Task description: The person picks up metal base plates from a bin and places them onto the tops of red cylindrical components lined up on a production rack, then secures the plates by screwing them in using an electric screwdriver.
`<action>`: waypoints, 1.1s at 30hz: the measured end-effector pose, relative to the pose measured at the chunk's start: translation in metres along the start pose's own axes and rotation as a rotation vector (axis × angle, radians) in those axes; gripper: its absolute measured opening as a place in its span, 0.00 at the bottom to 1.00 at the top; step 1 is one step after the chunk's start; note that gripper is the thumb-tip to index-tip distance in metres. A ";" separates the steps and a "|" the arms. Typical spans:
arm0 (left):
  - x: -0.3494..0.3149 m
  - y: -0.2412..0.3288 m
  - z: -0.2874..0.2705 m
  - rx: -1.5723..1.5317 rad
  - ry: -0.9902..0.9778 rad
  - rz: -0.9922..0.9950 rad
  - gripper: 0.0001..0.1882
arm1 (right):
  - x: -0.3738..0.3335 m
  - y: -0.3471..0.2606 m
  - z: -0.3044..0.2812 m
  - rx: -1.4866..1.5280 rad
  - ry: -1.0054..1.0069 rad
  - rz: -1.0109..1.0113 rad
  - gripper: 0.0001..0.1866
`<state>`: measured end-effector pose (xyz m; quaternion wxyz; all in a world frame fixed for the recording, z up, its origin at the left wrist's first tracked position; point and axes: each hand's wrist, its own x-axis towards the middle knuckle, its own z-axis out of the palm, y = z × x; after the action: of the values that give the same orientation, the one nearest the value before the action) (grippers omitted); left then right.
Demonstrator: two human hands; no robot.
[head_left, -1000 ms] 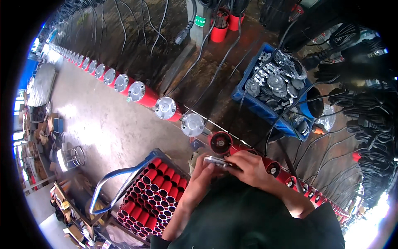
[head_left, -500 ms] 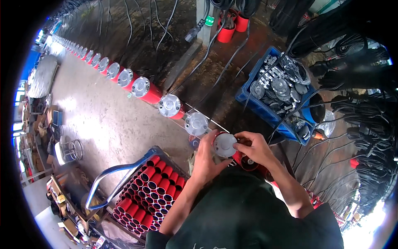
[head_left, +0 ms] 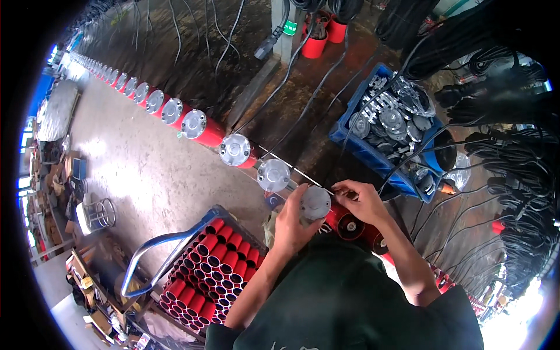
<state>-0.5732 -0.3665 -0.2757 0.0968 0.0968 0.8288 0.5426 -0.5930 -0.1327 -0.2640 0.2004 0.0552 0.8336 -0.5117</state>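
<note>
My left hand (head_left: 290,226) is wrapped round the side of a silver round end cap (head_left: 315,203), thumb and fingers on its rim. The cap faces up; what sits under it is mostly hidden. Just right of the cap, my right hand (head_left: 363,204) is raised with its fingers curled together. Whatever is between those fingertips, if anything, is too small to make out. Below my right hand, an uncapped red cylinder (head_left: 350,226) shows its dark open end. Up and left of my left hand stands another cylinder's silver cap (head_left: 273,175), with small dark holes near its rim.
Capped red cylinders (head_left: 204,133) run in a long line to the far left. A blue crate (head_left: 345,139) of loose metal parts stands at the right, with black cables (head_left: 513,201) beyond. A cart (head_left: 217,211) stacked with red tubes (head_left: 217,252) is at the lower left.
My right hand has come off the cap's edge and lifted slightly up and right. My left hand keeps its grip. The whole scene has shifted a little leftward.
</note>
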 end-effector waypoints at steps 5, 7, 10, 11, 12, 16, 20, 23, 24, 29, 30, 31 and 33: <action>-0.001 -0.006 0.006 0.020 0.027 0.047 0.48 | 0.003 0.014 0.003 0.023 -0.134 0.039 0.17; -0.001 -0.006 0.006 0.016 0.020 0.030 0.48 | 0.004 0.014 0.006 0.030 -0.130 0.044 0.18; -0.001 -0.004 0.006 0.024 0.032 0.046 0.47 | 0.005 0.014 0.008 0.068 -0.134 0.034 0.18; 0.000 -0.003 0.006 0.030 0.038 0.067 0.45 | 0.005 0.015 0.008 0.072 -0.136 0.040 0.19; 0.001 -0.002 0.005 0.035 0.043 0.088 0.42 | 0.005 0.015 0.009 0.075 -0.137 0.046 0.19; 0.001 -0.004 0.005 0.044 0.038 0.112 0.38 | 0.004 0.016 0.009 0.091 -0.123 0.040 0.19; 0.000 -0.004 0.005 0.073 0.005 0.103 0.31 | 0.004 0.016 0.009 0.112 -0.124 0.029 0.20; 0.000 -0.005 0.005 0.084 -0.002 0.113 0.27 | 0.002 0.019 0.010 0.120 -0.122 0.010 0.19; 0.001 -0.006 0.005 0.086 0.000 0.127 0.25 | 0.001 0.020 0.010 0.126 -0.119 -0.007 0.18; 0.002 -0.014 0.006 0.143 -0.003 0.195 0.26 | -0.015 0.021 -0.011 0.129 -0.027 0.037 0.16; 0.001 -0.017 0.005 0.180 -0.001 0.216 0.26 | -0.020 0.025 -0.019 0.104 0.025 0.063 0.16; -0.001 -0.020 0.007 0.168 -0.003 0.221 0.26 | -0.027 0.044 -0.028 0.088 0.075 0.070 0.15; 0.000 -0.025 0.008 0.170 0.023 0.260 0.27 | -0.042 0.078 -0.048 0.226 0.205 0.130 0.14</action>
<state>-0.5723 -0.3695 -0.3012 0.0078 0.2046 0.8533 0.4795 -0.5443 -0.0491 -0.2934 0.1396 0.1834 0.7814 -0.5799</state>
